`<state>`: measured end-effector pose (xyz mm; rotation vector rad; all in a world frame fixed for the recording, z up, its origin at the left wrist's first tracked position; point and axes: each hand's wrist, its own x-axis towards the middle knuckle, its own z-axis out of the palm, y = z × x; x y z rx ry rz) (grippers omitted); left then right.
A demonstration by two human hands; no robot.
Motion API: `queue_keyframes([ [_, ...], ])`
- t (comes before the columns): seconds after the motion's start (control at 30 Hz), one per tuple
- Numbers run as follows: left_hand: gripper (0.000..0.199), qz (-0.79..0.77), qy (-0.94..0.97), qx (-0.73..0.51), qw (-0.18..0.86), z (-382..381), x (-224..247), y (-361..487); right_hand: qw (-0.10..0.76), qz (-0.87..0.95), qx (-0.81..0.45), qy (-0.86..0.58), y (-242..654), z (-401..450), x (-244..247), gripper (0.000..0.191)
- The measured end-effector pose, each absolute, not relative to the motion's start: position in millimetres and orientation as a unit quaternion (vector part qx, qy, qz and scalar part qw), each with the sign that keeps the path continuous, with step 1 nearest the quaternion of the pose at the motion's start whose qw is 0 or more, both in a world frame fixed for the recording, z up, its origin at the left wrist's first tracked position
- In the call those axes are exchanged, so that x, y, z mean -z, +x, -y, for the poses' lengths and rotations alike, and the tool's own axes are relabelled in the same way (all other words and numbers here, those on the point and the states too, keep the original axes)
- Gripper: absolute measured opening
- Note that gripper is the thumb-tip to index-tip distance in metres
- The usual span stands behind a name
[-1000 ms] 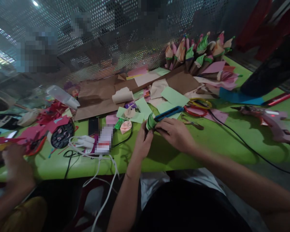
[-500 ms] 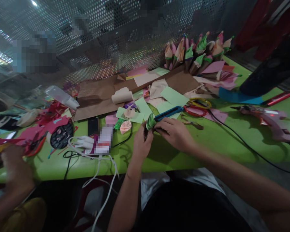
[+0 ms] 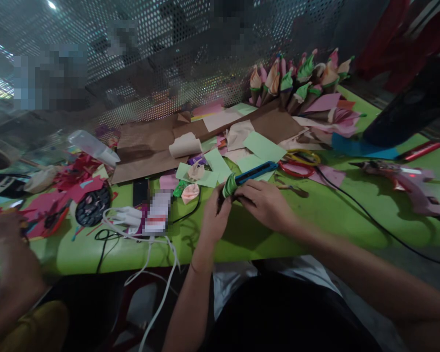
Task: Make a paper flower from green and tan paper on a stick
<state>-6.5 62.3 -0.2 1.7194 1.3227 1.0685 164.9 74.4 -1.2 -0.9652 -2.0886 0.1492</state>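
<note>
A green twisted paper swirl (image 3: 230, 186) stands up between my hands, its base hidden by fingers. My left hand (image 3: 217, 208) is wrapped round its lower left side. From the right, my right hand (image 3: 262, 200) closes in with bent fingertips pressed against the lower part of the swirl. Just beyond my right knuckles lies a blue utility knife (image 3: 256, 172), pointing away to the right over light green paper sheets (image 3: 266, 145). A small peach paper swirl (image 3: 190, 193) rests to the left of my left hand, beside a green one (image 3: 179, 188).
A pink glue gun (image 3: 407, 183) with a black cord lies at right, near red-handled scissors (image 3: 297, 168). Several paper cones (image 3: 286, 85) stand at the back. Left are a phone (image 3: 157, 212), white cables (image 3: 150, 281) and a co-worker's hand (image 3: 7, 234).
My hands stay in nearly the same place, with the green swirl turned slightly between them. At far left the co-worker's hand has shifted a little left.
</note>
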Motion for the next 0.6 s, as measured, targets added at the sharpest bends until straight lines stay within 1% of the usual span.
queue_keyframes([
  [0.17,0.036,-0.494,0.661,-0.421,0.375,-62.3,2.9,-6.0,0.406,0.830,-0.058,-0.379,165.4,-73.4,-0.1,0.018],
  [0.4,0.036,-0.502,0.688,-0.403,0.335,-63.8,4.3,-6.5,0.398,0.829,-0.055,-0.389,165.9,-73.6,1.5,0.018],
  [0.6,0.034,-0.500,0.692,-0.402,0.331,-64.3,3.6,-6.5,0.397,0.831,-0.055,-0.387,166.6,-74.2,0.8,0.017],
])
